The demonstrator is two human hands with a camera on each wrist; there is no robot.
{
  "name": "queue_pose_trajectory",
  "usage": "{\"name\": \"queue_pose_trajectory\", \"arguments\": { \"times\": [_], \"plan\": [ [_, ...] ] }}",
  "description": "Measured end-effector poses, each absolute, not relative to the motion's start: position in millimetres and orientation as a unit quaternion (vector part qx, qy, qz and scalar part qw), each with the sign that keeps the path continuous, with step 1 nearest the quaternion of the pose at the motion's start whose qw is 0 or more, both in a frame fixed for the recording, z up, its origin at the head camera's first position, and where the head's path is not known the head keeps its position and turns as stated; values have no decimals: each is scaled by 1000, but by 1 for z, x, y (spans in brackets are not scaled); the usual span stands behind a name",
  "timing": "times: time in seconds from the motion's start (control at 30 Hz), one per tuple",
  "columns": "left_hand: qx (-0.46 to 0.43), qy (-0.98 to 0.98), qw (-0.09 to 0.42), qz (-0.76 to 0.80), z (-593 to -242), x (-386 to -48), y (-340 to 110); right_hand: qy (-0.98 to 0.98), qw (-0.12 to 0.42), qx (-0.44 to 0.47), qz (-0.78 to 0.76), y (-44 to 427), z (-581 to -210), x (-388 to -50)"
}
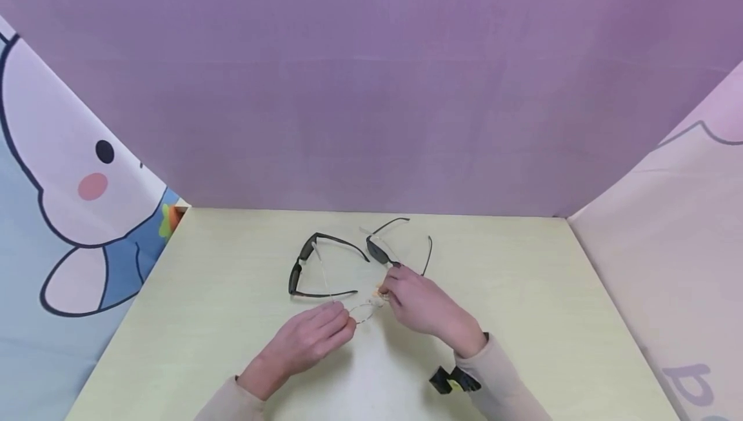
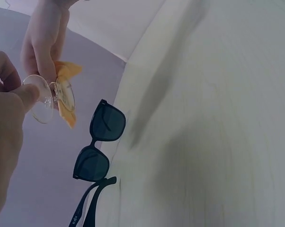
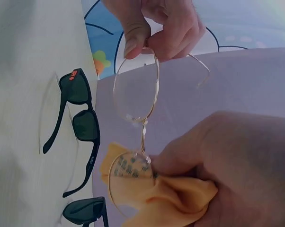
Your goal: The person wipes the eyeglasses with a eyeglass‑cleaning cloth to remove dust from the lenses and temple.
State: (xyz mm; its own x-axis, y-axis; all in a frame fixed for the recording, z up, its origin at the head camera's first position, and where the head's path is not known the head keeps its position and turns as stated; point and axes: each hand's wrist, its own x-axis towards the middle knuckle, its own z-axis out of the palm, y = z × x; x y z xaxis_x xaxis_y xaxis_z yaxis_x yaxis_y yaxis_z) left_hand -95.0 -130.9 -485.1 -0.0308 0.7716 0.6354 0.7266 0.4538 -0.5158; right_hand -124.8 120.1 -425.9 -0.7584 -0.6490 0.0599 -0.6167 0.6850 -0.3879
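Observation:
Between my hands hangs a pair of thin-rimmed eyeglasses (image 3: 157,87) with round clear lenses. My left hand (image 1: 313,338) pinches the outer edge of one rim between thumb and fingers. With my right hand (image 1: 426,303) I hold an orange cloth (image 3: 180,201) against the other lens; in the right wrist view the cloth lies behind and below that lens, which has small printed marks across it. One slim temple arm (image 3: 203,65) sticks out beyond my left fingers. Both hands are raised over the table, and part of the cloth is hidden inside my right hand.
Two pairs of black sunglasses lie on the pale table (image 1: 522,318) with arms unfolded: one pair (image 1: 295,276) left of centre, the other (image 1: 378,252) just beyond my right hand. A purple curtain (image 1: 371,118) stands along the table's back edge.

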Motion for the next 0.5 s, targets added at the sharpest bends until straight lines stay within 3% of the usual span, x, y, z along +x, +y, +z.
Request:
{"name": "queue_pose_trajectory", "arguments": {
  "times": [0.33, 0.5],
  "plan": [
    [-518, -720, 462, -4, -485, -95, -132, 893, 68, -369, -247, 141, -419, -125],
    [-539, -700, 469, 17, -483, -93, -132, 923, 33, -341, -177, 142, -420, -120]
  ]
}}
